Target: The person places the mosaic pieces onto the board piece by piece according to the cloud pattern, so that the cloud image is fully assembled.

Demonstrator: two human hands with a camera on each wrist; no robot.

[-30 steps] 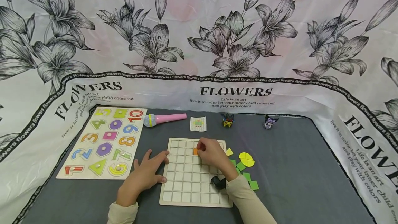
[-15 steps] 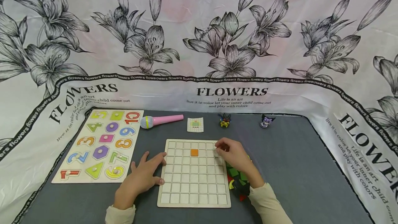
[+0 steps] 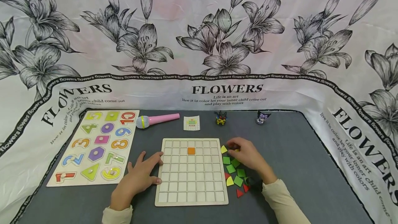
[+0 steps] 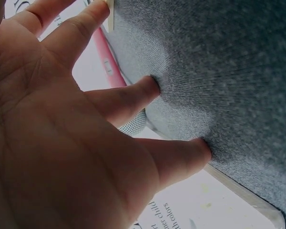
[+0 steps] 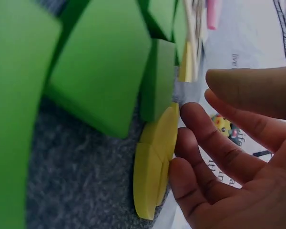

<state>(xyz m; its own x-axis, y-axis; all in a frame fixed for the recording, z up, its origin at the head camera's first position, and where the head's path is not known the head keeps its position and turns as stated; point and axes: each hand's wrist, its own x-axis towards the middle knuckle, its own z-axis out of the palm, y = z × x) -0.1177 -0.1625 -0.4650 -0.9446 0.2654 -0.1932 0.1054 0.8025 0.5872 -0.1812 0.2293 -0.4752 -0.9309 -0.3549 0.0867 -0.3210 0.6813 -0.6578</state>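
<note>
The right hand (image 3: 245,155) is reaching, grip narrowing, onto the yellow pieces (image 5: 155,167) beside the grid board (image 3: 191,172) near the tabletop's front edge; the left hand (image 3: 136,179), fingers spread, is steadying the board. Pinching one piece cleanly would work best.

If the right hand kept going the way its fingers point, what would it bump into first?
Most likely the yellow quarter-round pieces: in the wrist view the right hand's fingertips sit right beside them, touching or nearly so. The green squares lie just past them, towards the grid board. Depth is hard to judge.
</note>
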